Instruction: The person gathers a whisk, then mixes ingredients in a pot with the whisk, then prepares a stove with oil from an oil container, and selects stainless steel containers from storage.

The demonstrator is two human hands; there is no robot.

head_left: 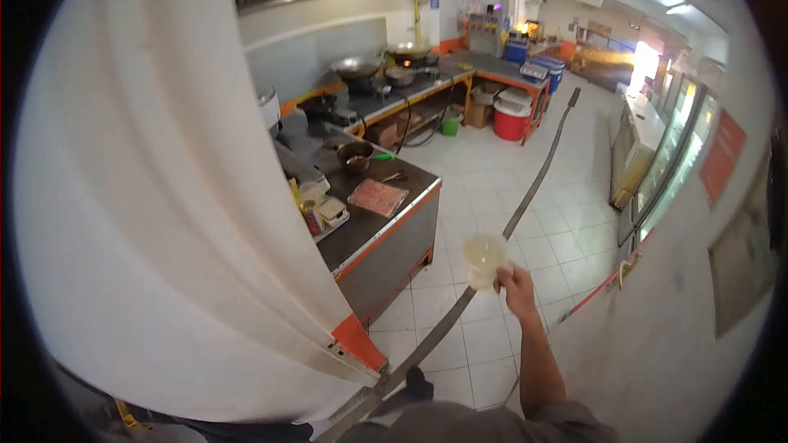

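A pale, translucent plastic cup or jug (483, 256) is held upright in front of the body, over the tiled floor. My right hand (517, 289) is closed around its right side, with the forearm reaching up from the bottom of the view. What the container holds, if anything, is too blurred to tell. My left hand does not show.
Left stands a dark counter (419, 189) with a pan (355, 157), a packet of reddish meat (377, 196) and a scale. Woks (357, 68) sit on burners behind. A red bucket (512, 119) is under the far counter. A grey strip (533, 189) crosses the floor; glass-doored fridges line the right.
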